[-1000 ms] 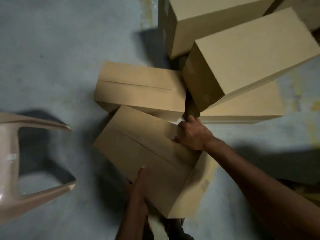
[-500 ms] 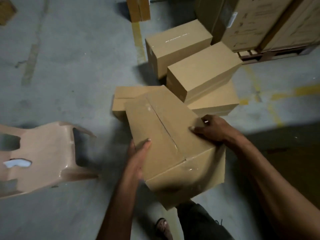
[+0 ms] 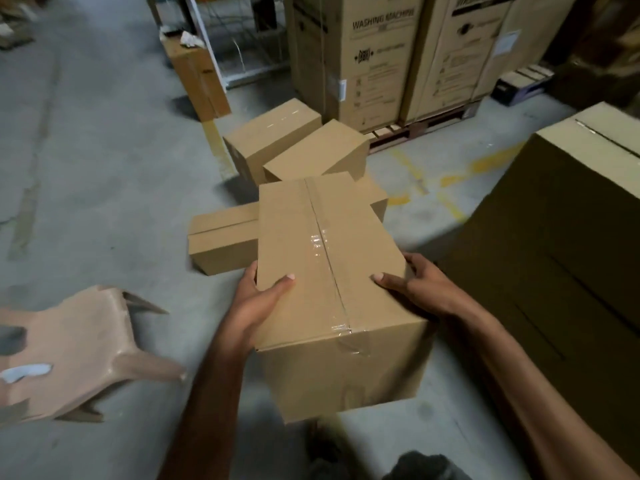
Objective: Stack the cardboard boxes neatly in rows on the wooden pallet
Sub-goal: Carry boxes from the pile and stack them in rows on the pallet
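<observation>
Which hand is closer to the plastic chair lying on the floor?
Left. The left hand grips the side of the held box facing the plastic chair; the right hand grips the opposite side.

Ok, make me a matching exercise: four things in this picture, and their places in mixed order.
1 taped brown cardboard box
2 beige plastic chair
3 tall printed washing machine carton
4 flat brown cardboard box

A on wooden pallet, back
B between left hand and right hand
C lying on grey floor, left
D on floor, partly behind box 1

Pairs: 1-B, 2-C, 3-A, 4-D
</observation>
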Motion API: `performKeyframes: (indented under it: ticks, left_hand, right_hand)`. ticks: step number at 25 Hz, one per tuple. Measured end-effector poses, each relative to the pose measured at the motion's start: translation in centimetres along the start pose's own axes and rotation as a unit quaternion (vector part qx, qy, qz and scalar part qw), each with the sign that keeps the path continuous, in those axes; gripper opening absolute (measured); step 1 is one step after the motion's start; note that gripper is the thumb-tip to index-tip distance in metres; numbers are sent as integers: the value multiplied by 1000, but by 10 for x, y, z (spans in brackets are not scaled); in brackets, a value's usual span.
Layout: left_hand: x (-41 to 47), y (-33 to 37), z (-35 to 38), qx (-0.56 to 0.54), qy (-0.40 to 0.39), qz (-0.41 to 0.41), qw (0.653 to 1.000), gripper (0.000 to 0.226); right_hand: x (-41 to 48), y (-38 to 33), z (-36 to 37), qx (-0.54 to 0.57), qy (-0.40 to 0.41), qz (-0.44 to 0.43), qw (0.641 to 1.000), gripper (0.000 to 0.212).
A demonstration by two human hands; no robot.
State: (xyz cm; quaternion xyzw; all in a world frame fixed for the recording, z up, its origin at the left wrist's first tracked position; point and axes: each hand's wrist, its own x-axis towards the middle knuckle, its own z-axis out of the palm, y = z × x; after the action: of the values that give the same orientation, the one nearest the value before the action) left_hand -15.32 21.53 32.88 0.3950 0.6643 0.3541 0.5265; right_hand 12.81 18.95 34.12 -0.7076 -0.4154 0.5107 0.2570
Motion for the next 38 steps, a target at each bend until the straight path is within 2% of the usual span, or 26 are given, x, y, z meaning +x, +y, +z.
performKeyframes:
  ticks: [8, 11, 13, 15, 18, 21, 30, 34, 38]
  left_hand:
    - [-172, -36, 103, -48, -3, 25, 999, 69]
    - [-236, -56, 129, -53, -39, 22, 998, 67]
    - [-276, -69, 139, -20, -73, 28, 997, 74]
    - [-310, -78, 147, -1, -111, 26, 993, 66]
    - [-355, -91, 156, 21, -173, 40, 984, 61]
    - [-393, -104, 168, 41, -226, 49, 972, 78]
    - [-529, -114, 260, 86, -359, 79, 926, 92]
    - [-576, -114, 322, 81, -380, 91, 917, 87]
    - [-620, -109, 399, 64, -379, 104, 917, 75]
  right_hand:
    - [-140, 117, -97, 74, 17, -34, 997, 76]
    - [-200, 160, -131, 100, 25, -19, 995, 78]
    - [-244, 184, -150, 99, 26, -8, 995, 84]
    - [-287, 207, -163, 102, 36, 8, 994, 85]
    - [-358, 245, -168, 132, 89, 14, 987, 77]
    - [-427, 283, -172, 173, 130, 23, 976, 71]
    - [-600, 376, -234, 209, 265, 33, 941, 84]
    - [-642, 416, -277, 232, 295, 10, 927, 91]
    - [-668, 457, -343, 233, 323, -15, 917, 85]
